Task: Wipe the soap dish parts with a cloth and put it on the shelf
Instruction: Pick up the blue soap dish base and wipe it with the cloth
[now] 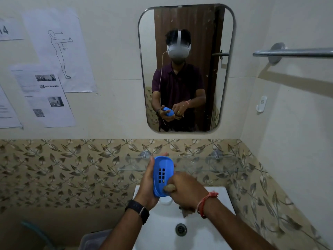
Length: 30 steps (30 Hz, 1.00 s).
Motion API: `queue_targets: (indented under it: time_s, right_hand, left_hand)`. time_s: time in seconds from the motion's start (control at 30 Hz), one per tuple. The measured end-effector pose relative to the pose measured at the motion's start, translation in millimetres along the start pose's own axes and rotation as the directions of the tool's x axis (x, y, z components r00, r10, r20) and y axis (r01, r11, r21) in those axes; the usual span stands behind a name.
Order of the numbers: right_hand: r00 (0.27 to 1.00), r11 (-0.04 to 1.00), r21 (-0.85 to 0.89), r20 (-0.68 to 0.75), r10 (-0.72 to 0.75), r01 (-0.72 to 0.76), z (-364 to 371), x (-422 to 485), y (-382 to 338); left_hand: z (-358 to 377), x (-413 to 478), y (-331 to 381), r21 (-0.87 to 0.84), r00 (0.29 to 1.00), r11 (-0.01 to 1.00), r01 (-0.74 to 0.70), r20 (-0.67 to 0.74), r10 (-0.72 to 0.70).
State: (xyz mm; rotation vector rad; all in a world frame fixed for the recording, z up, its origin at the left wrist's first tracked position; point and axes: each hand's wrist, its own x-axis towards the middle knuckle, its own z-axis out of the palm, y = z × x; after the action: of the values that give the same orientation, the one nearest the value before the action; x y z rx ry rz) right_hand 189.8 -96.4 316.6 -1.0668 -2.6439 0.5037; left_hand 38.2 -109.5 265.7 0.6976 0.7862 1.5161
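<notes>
Head view: left hand (147, 179) wraps the blue soap dish part (163, 175) from behind, fingers curled round the far rim, holding it tilted upright so the slotted inner face is turned toward the right hand and open to wiping. Right hand (185, 189) is closed in a fist round a brownish cloth (169, 188), a wad of it pressed into the lower inside of the dish; a loose tail hangs below the wrist. Both held over the white sink (212, 231), probably so drips fall in the basin. Glass shelf (207, 165) on the wall just behind the hands looks bare (hard to be sure, it's transparent). Only one dish part in view; where any other part is I cannot tell. Judgement: wiping stage, shelf placement not yet done. Mirror (186, 69) above reflects the same hold.
</notes>
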Motion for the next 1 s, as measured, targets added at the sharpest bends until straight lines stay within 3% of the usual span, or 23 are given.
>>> queue_targets:
  time_s: [0.1,0.17,0.27,0.37,0.53,0.63,0.77,0.9,1.0]
  right_hand:
    - [0.994,0.935,0.341,0.087,0.069,-0.095,-6.9,2.6,-3.8]
    - [0.997,0.908,0.413,0.037,0.068,-0.077,-5.7,5.1,-12.3]
    - [0.969,0.940,0.342,-0.233,0.088,-0.004,1.9,11.8,-25.5]
    - [0.869,0.981,0.187,-0.493,0.046,0.054,-3.5,23.4,-27.2]
    - [0.850,0.992,-0.097,-0.526,0.019,-0.082,-10.5,29.3,-15.4]
    - [0.888,0.982,-0.145,-0.459,0.043,-0.123,-7.6,22.0,-15.2]
    - [0.963,0.976,-0.174,-0.256,0.082,-0.129,-1.2,9.2,-17.5]
    - [0.991,0.991,0.001,-0.025,0.134,-0.134,-6.1,5.9,-9.9]
    - [0.979,0.974,0.193,0.186,0.084,-0.121,-18.9,9.8,-1.6]
  left_hand:
    - [4.7,0.1,-0.8,-0.081,1.000,0.996,-0.030,-0.012,0.029]
    - [8.5,0.7,-1.2,-0.116,0.999,0.992,-0.039,-0.029,0.036]
    - [17.1,-2.2,-2.2,-0.150,0.997,0.987,-0.056,-0.058,0.048]
    - [26.1,-5.6,-7.6,-0.114,0.997,0.993,-0.036,-0.067,0.029]
    - [23.5,-4.2,-4.3,-0.103,0.997,0.994,-0.017,-0.072,0.009]
    - [16.9,-1.0,-1.5,-0.073,0.997,0.997,-0.040,-0.071,0.034]
    - [8.0,4.5,-2.4,-0.085,0.993,0.993,-0.082,-0.095,0.074]
    - [5.1,4.7,-5.3,-0.084,0.994,0.994,-0.070,-0.094,0.062]
    - [7.9,4.0,-12.9,-0.129,0.993,0.989,-0.066,-0.104,0.053]
